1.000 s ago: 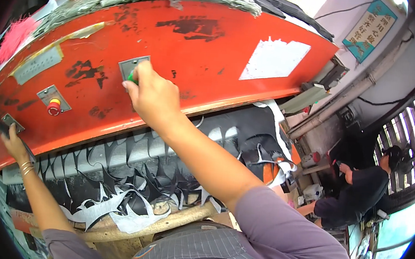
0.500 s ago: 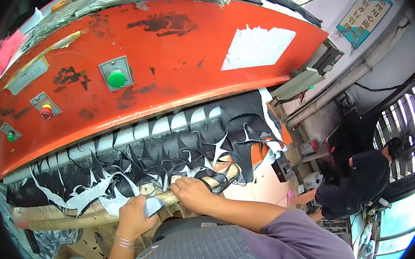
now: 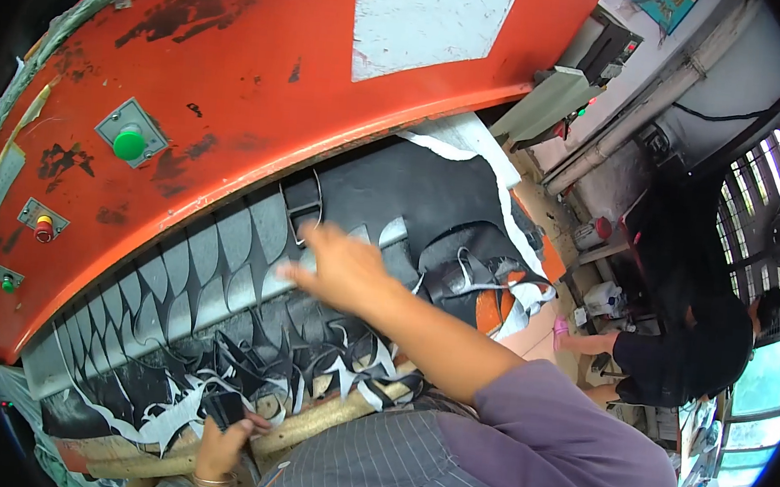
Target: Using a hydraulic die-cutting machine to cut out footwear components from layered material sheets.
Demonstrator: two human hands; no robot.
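My left hand (image 3: 226, 444), low at the front edge of the red machine, is closed on a small stack of black cut pieces (image 3: 224, 408). My right hand (image 3: 341, 269) reaches over the sheet with thumb and fingers apart and nothing visible between them. Its fingertips are close to the lower end of a thin metal cutting die (image 3: 302, 206); whether they touch it I cannot tell. The die stands on a black sheet (image 3: 368, 181) with a white backing edge. Left of it run rows of pointed openings cut through the sheet, showing a grey bed (image 3: 194, 305).
Curled black and white scraps (image 3: 254, 371) hang along the near wooden edge (image 3: 300, 426). The red machine beam (image 3: 236, 91) spans above, carrying a green button (image 3: 129, 144) and a red knob (image 3: 44, 229). A person in dark clothes (image 3: 696, 349) bends at the far right.
My right hand has left the scraps at the front edge and reached across beside the die. The pieces in my left hand now show black instead of light grey. My view has shifted.
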